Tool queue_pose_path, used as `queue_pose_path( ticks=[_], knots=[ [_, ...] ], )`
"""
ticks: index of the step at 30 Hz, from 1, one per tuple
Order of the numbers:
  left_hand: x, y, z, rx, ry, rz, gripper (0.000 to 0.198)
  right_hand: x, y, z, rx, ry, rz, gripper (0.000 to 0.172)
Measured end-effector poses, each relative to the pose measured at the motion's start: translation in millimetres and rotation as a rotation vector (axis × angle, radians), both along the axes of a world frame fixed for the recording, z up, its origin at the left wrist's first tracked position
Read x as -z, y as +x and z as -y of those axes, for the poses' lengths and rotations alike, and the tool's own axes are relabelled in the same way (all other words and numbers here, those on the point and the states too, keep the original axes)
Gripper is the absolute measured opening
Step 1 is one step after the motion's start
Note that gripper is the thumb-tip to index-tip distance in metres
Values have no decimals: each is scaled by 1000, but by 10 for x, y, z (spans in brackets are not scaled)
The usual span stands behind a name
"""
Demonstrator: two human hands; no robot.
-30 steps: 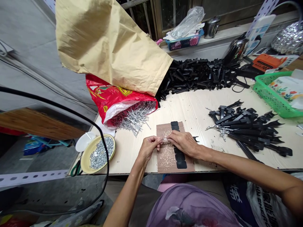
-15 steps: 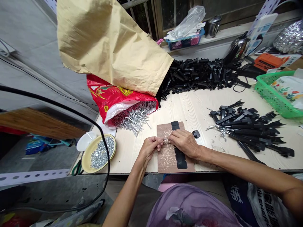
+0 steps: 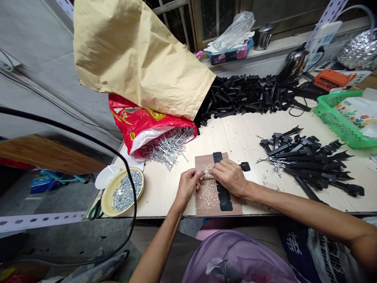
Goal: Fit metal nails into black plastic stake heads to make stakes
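My left hand (image 3: 190, 182) is closed in a pinch on a thin metal rod (image 3: 206, 172), like the long screws in the red bag. Its far end meets the fingers of my right hand (image 3: 231, 177). That hand is wrapped round a black plastic part, whose broad flat end (image 3: 245, 166) sticks out beyond the knuckles. Most of the part is hidden under the fingers. Both hands are over a worn brown board (image 3: 207, 201) with a row of black pads (image 3: 226, 206) along its right side.
Left of the board are a red bag (image 3: 126, 122) spilling long screws (image 3: 165, 151) and a yellow bowl (image 3: 107, 200) of small metal pieces. Black parts with screws (image 3: 309, 157) lie to the right, near a green basket (image 3: 326, 114). More black parts (image 3: 241, 94) are heaped behind.
The black part's exposed end has turned slightly in my right hand. Both hands keep nearly the same place, and the view has shifted a little.
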State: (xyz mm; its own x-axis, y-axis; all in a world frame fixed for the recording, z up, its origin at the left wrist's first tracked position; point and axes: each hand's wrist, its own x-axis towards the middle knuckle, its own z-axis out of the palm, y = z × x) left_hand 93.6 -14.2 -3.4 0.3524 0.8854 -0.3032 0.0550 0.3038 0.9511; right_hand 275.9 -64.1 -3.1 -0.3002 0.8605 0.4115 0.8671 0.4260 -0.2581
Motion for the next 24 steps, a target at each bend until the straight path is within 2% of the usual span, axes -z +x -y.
queue_pose_path(
  ticks=[3, 6, 12, 18, 24],
  knots=[
    [24, -47, -62, -54, -289, 195, 30, -21, -12, 17, -19, 143, 105, 23],
    [18, -136, -121, -130, -439, 299, 29, -51, -39, 9, 19, 122, 14, 23],
    [-64, -154, -68, -179, -351, 407, 32, -102, -143, -70, 26, -1, -140, 23],
    [-141, -101, -20, -217, -283, 433, 34, -102, -192, -120, 40, -6, -119, 23],
    [-138, -84, 2, -219, -290, 446, 34, -120, -242, -102, 38, -14, -174, 20]
  ],
)
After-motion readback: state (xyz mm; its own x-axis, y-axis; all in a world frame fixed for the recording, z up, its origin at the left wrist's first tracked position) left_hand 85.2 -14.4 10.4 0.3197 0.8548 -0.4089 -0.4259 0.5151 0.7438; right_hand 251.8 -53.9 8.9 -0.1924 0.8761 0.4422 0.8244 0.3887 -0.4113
